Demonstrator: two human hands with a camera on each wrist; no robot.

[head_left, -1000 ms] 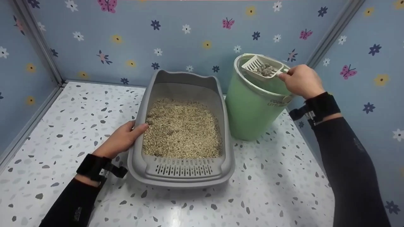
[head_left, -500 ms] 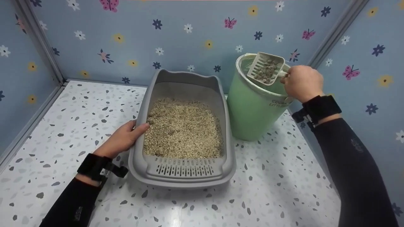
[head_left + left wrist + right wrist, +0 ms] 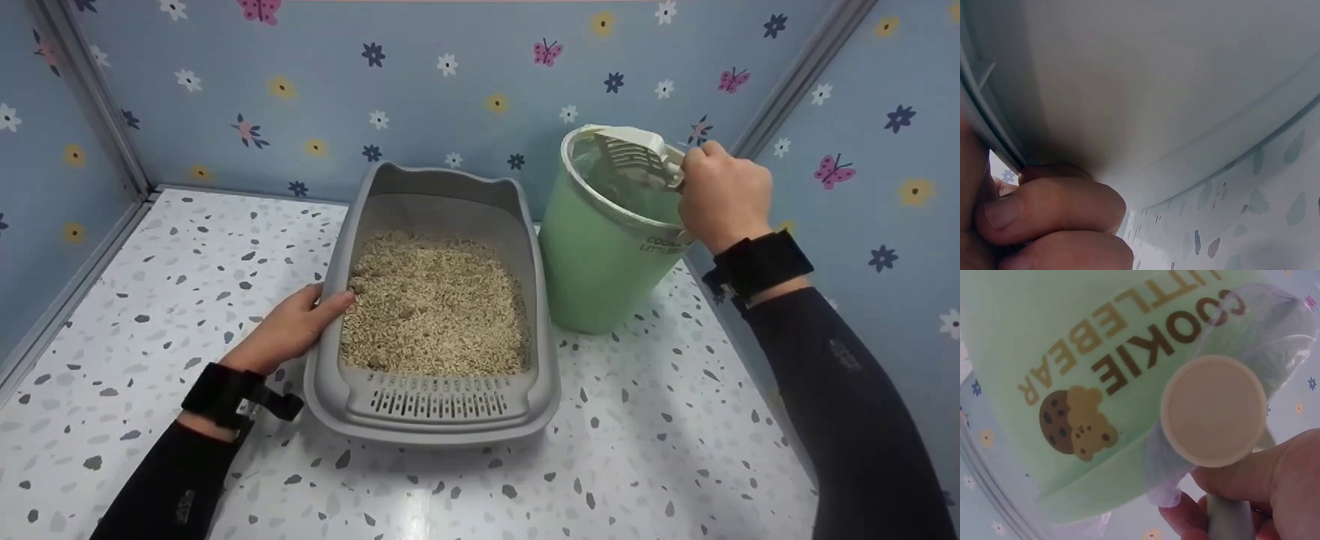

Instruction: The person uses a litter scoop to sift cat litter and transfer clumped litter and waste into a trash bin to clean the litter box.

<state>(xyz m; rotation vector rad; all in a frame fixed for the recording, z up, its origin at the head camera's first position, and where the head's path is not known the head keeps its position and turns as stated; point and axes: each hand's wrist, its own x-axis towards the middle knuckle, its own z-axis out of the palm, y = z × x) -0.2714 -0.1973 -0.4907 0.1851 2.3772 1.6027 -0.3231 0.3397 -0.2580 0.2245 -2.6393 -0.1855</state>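
A grey litter box (image 3: 546,360) holds tan pellet litter (image 3: 442,315). My left hand (image 3: 289,330) grips its left rim, thumb over the top; in the left wrist view the fingers (image 3: 1067,205) curl beneath the rim against the outer wall (image 3: 1168,84). My right hand (image 3: 724,191) holds a cream slotted litter scoop (image 3: 634,146) by its handle, which shows as a pale stub (image 3: 1230,517) in the right wrist view. The scoop is tipped over the mouth of a green bin (image 3: 600,277), slots facing my side. No clumps show on it.
A clear liner (image 3: 1280,332) folds over the bin's rim, beside a round cream knob (image 3: 1213,410). The bin stands close to the litter box's right side. Patterned blue panels (image 3: 420,90) enclose the speckled white surface (image 3: 637,450) at the back and sides.
The right hand has turned the scoop over above the bin; the grey-brown clumps seen in it earlier no longer show. The left hand has stayed on the litter box rim.
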